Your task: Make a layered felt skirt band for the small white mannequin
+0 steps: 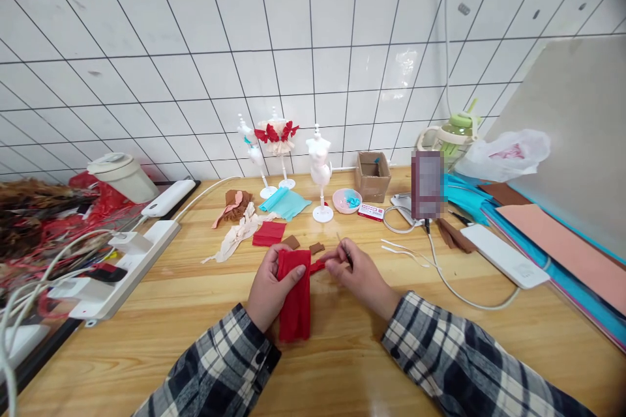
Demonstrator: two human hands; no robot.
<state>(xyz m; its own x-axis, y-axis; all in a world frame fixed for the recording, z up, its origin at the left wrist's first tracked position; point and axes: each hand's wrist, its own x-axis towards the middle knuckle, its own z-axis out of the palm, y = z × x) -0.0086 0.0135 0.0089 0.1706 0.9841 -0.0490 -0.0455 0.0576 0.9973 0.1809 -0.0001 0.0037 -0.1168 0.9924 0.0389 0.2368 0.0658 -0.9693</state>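
A folded length of red crepe paper [295,313] hangs from my left hand [272,287], its thumb pressed across the front. From its right edge a narrow red strip [317,266] runs to my right hand [357,273], which pinches the far end. The right hand also carries a slim pointed tool [348,253] with a dark handle; its kind is mostly hidden by the fingers. Just beyond my hands lie a flat red piece [268,233] and small brown scraps [317,247]. A bare white mini dress form [320,163] stands upright behind them.
Two dressed mini forms [276,137] stand by the tiled wall. Nearby are turquoise paper [286,203], a pink dish [347,210], a cardboard box [373,186] and a propped phone [428,186]. A power strip [132,267] lies left; a white power bank [505,257] and cables lie right.
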